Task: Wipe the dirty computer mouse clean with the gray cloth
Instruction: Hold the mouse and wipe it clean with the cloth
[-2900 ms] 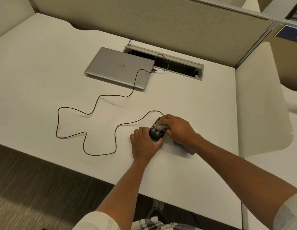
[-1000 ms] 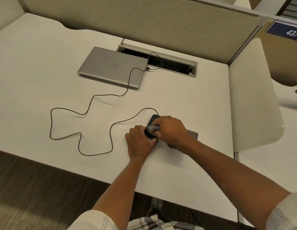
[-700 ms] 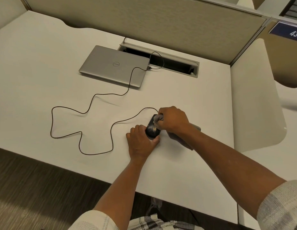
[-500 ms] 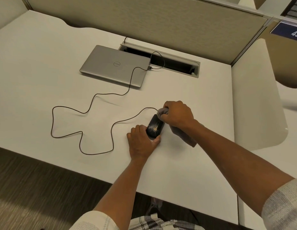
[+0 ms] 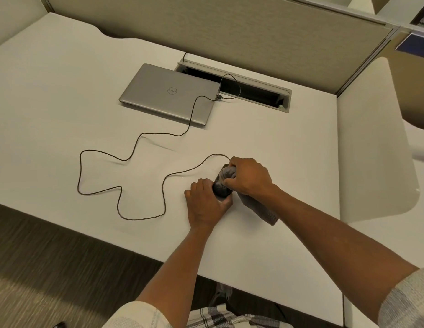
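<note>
Mouse [image 5: 220, 190] first: the black wired computer mouse sits on the white counter [image 5: 64, 95], toward the near edge and right of the middle, and only a dark patch of its shell shows between the two hands. The left hand [image 5: 205, 204] cups it from the near side, fingers [image 5: 199, 185] curled together around its left flank, thumb pressed along the near right side. The right hand [image 5: 250, 177] comes in from the right with its fingers closed on a bunched fold of the gray cloth [image 5: 258, 207], and that fold is pressed onto the far end of the mouse. The rest of the cloth trails out under the right wrist and lies flat on the counter, pointing at the near right corner.

The mouse cable [image 5: 122, 188] leaves the far end of the mouse, runs left in loose loops across the middle of the counter (one wide bend reaches well toward the left edge), then climbs over the lid of a closed silver Dell laptop [image 5: 169, 92] and plugs into its right side. The laptop lies near the far edge, just beside an open cable trough [image 5: 284, 100] sunk into the counter against the beige partition [image 5: 229, 27]. A white divider panel [image 5: 372, 143] stands along the right edge. Whether any dirt remains on the mouse is hard to make out.
</note>
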A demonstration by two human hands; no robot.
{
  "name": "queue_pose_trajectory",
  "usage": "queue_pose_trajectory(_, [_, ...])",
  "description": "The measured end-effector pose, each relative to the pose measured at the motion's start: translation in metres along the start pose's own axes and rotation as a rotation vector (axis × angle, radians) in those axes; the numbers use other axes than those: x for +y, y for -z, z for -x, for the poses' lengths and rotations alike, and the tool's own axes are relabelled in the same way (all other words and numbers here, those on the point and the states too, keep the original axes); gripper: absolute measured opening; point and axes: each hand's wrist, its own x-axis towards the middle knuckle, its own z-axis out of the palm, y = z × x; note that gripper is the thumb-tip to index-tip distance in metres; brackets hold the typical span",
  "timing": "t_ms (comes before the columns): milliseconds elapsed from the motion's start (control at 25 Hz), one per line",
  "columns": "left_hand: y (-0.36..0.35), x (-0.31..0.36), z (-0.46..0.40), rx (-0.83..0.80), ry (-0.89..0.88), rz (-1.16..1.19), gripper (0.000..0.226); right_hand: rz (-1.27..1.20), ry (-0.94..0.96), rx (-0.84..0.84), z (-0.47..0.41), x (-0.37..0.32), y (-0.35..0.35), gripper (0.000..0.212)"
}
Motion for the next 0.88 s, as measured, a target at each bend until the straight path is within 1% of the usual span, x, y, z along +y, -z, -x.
queue_pose_trajectory(120, [-0.001, -0.002, 0.000, -0.006, -0.003, 0.000, 0.057, 0.036, -0.036, 0.063, -0.006, 0.006, 0.003, 0.034])
queue_pose_trajectory(200, [-0.002, -0.003, 0.000, -0.005, -0.010, -0.005, 0.057, 0.061, -0.011, 0.084, -0.009, 0.010, 0.005, 0.027])
queue_pose_trajectory(280, [-0.002, -0.002, 0.000, -0.003, -0.011, -0.006, 0.057, 0.075, 0.064, 0.044, -0.009, 0.008, 0.003, 0.022])
queue_pose_trajectory(360, [-0.001, -0.002, 0.000, 0.002, -0.008, -0.017, 0.056, 0.098, 0.158, -0.020, -0.004, 0.006, -0.002, 0.022])
queue_pose_trajectory(520, [0.000, 0.000, 0.000, 0.008, 0.005, 0.001, 0.050, 0.077, 0.293, -0.076, 0.015, 0.013, -0.005, 0.019])
queue_pose_trajectory(600, [0.000, 0.001, -0.001, 0.007, 0.010, 0.008, 0.050, 0.139, 0.345, -0.117, 0.022, 0.022, -0.001, 0.017])
queue_pose_trajectory(680, [0.000, 0.001, 0.000, 0.003, 0.001, -0.024, 0.056, 0.201, 0.336, -0.093, 0.020, 0.029, 0.007, 0.020])
queue_pose_trajectory(800, [0.001, 0.000, 0.001, 0.003, -0.010, -0.038, 0.057, 0.135, 0.240, 0.029, 0.005, 0.030, 0.019, 0.021])
queue_pose_trajectory(880, [0.001, 0.000, 0.001, -0.001, -0.012, -0.030, 0.058, 0.105, 0.213, 0.053, -0.008, 0.020, 0.019, 0.024])
